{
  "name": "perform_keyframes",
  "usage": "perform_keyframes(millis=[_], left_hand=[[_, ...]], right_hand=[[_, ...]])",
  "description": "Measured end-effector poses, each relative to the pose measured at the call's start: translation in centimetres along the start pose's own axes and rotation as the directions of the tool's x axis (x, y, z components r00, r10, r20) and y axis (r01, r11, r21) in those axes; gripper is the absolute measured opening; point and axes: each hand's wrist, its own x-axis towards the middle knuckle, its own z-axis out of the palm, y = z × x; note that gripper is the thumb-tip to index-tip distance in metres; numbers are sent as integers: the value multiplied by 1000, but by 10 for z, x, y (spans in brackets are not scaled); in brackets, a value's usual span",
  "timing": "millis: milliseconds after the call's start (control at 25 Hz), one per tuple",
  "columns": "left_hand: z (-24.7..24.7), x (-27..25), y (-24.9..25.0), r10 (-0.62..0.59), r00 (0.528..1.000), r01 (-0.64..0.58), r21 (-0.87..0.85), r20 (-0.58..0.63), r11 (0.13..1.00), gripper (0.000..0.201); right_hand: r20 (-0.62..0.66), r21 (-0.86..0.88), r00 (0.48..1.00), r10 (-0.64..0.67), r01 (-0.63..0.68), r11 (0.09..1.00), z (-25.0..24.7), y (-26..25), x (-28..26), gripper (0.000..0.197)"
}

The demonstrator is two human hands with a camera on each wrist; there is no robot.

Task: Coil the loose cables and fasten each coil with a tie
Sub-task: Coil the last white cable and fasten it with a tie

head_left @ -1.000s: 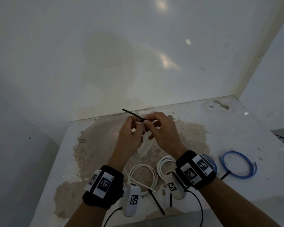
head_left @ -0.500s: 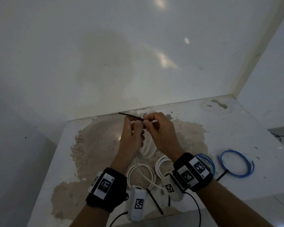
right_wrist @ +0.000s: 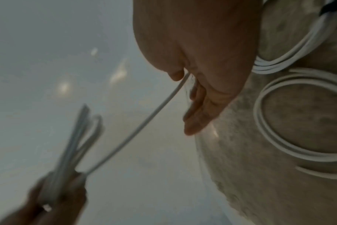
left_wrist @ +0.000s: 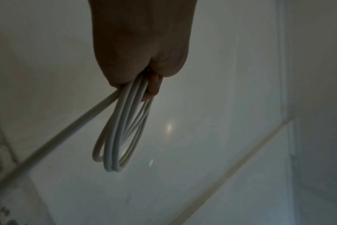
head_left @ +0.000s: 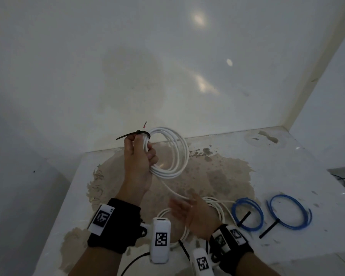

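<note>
**White coil tied, tail end loose**

The white coil (head_left: 168,151) is held above the worktop (head_left: 287,160), black tie (head_left: 135,134) around it, gripped by the left hand (head_left: 139,156). The right hand (head_left: 189,213), fingers loosely curled, runs its trailing strand. Already tied on the worktop: two blue coils (head_left: 247,214), two white coils (head_left: 217,206). One coil seems unfinished.

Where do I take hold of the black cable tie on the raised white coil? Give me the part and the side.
Pinch the free tail of the cable tie, coming in from the left. The tail juts out leftward from the top of the white coil, clear of the loops and just above the left hand that grips them.
</note>
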Motion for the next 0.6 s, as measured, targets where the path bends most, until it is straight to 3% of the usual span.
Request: perform_keyframes(millis=[80, 160, 240, 280, 400, 480, 560, 600], left_hand=[[-16, 3, 3, -21, 999, 22, 26, -25, 999, 18], [-33, 4, 1, -60, 996, 65, 74, -59, 995, 16], [-44, 3, -6, -116, 990, 123, 88, -74, 988, 16], [-47, 2, -9, -149, 987, 154, 90, -65, 984, 17], [-45, -3, -12, -232, 973, 229, 109, 19, 967, 19], [-39, -8, -10, -255, 960, 242, 119, 115, 963, 18], [-31, -14, -7, -257, 938, 228, 147, 233, 963, 15], [-27, -17, -5, -256, 923, 214, 171, 286, 962, 14]], right_hand=[[-89, 162, 972, -216, 228, 960, 0, -18, 10, 12], [-166, 136, 909, -381, 404, 905, 2, -46, 11, 12], [-184, -110, 816, -549, 538, 836, 13, -71, 2, 17], [-151, -299, 756, -636, 579, 759, 19, -80, -4, 19], [59, -688, 594, -802, 607, 398, 38, -103, -24, 34], [215, -763, 614, -760, 591, 262, 46, -111, -32, 37], [282, -814, 697, -659, 537, 221, 51, -114, -36, 37], [309, -829, 712, -630, 526, 189, 53, -113, -38, 37]])
